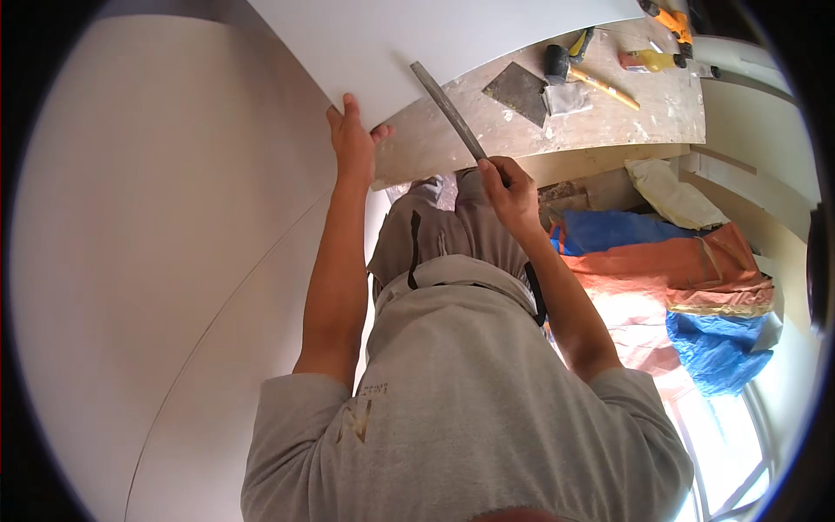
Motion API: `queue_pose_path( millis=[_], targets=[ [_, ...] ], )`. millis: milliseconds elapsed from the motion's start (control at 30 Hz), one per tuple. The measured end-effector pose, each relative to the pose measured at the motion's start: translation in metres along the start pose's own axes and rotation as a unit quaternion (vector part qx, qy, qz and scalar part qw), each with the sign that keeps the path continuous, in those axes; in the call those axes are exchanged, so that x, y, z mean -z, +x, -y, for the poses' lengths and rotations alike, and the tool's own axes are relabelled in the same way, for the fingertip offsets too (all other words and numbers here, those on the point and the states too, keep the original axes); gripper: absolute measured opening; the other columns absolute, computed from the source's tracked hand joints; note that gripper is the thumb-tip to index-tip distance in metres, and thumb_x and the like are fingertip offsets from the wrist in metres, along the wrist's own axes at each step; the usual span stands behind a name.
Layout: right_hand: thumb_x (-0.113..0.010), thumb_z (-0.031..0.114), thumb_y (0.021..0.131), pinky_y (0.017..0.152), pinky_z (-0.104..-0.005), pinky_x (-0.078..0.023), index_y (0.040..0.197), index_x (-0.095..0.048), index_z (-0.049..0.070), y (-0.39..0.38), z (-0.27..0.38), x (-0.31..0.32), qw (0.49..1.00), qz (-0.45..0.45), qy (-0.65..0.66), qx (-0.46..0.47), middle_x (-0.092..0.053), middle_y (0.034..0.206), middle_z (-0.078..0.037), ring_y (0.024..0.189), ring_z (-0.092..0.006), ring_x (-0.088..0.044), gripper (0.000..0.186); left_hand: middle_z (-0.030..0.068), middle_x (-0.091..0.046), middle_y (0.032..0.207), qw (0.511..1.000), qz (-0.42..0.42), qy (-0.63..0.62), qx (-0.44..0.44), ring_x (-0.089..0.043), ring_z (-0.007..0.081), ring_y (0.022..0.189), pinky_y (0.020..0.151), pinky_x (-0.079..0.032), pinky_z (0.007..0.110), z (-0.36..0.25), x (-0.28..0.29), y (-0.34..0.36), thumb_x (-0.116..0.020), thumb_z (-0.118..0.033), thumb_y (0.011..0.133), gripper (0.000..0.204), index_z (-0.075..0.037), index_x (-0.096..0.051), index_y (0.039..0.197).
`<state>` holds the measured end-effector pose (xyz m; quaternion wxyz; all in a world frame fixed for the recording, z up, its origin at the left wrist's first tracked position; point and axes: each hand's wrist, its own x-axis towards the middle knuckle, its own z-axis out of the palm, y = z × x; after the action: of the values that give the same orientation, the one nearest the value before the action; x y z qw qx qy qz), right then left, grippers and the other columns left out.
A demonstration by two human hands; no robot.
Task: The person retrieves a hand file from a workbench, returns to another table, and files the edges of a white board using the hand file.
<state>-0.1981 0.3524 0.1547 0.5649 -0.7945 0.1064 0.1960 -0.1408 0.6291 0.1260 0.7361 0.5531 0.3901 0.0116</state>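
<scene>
A large white sheet [452,39] lies over the worktable [635,122], its near corner reaching toward me. At that corner my left hand [353,143] grips the sheet's edge, with a thumb or finger showing on top and other fingertips past the near edge. My right hand [515,191] is closed round the near end of a long, flat grey metal file [449,111]. The file points away and to the left, its far end over the white sheet. Whether it touches the sheet I cannot tell.
On the table lie a black-headed mallet [557,65], a dark square plate [520,92], a pale cloth [568,98], a yellow bottle [648,60] and an orange tool [670,22]. Orange [644,270] and blue sheeting [718,348] is heaped at right. A white wall [156,217] rises on the left.
</scene>
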Motion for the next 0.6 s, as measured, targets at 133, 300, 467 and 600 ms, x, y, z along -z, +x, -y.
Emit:
queue_pose_path(
  millis=[133,300,467,600],
  targets=[
    [-0.076,0.030,0.108,0.062,-0.0287,-0.049,0.112,-0.075,-0.003,-0.007,-0.003,-0.021,0.999,0.031,0.005,-0.013,-0.068,0.074,-0.003,0.068,-0.0074,-0.059,0.033,0.0147,-0.068,0.111,0.995,0.079,-0.063,0.023,-0.066,0.0244,0.079,0.091,-0.063,0.050,0.002,0.019,0.009,-0.042,-0.056,0.118,0.056,-0.002,-0.051,0.134],
    [-0.075,0.032,0.108,0.061,-0.0302,-0.049,0.111,-0.073,-0.002,-0.018,-0.016,-0.038,0.998,0.065,-0.020,-0.005,-0.068,0.072,-0.005,0.065,-0.0099,-0.060,0.034,0.0188,-0.072,0.129,0.990,0.117,-0.069,0.037,-0.074,0.0304,0.105,0.099,-0.061,0.051,-0.006,0.042,0.000,-0.035,-0.061,0.118,0.074,0.003,-0.056,0.147],
    [-0.074,0.031,0.108,0.061,-0.0319,-0.050,0.111,-0.073,-0.001,-0.032,-0.019,-0.053,0.995,0.102,0.001,-0.011,-0.069,0.073,-0.008,0.065,-0.0113,-0.061,0.032,0.0207,-0.072,0.129,0.988,0.152,0.017,-0.017,-0.073,0.0303,0.113,0.105,-0.059,0.048,0.003,0.065,-0.015,-0.051,-0.052,0.117,0.068,0.007,-0.052,0.149],
    [-0.074,0.031,0.108,0.061,-0.0329,-0.050,0.112,-0.073,0.000,-0.042,-0.029,-0.066,0.994,0.107,0.016,-0.017,-0.069,0.074,-0.009,0.066,-0.0121,-0.063,0.032,0.0212,-0.073,0.127,0.991,0.128,0.007,-0.045,-0.073,0.0294,0.114,0.106,-0.059,0.046,0.004,0.063,-0.026,-0.058,-0.046,0.115,0.065,0.008,-0.051,0.150]
  ],
)
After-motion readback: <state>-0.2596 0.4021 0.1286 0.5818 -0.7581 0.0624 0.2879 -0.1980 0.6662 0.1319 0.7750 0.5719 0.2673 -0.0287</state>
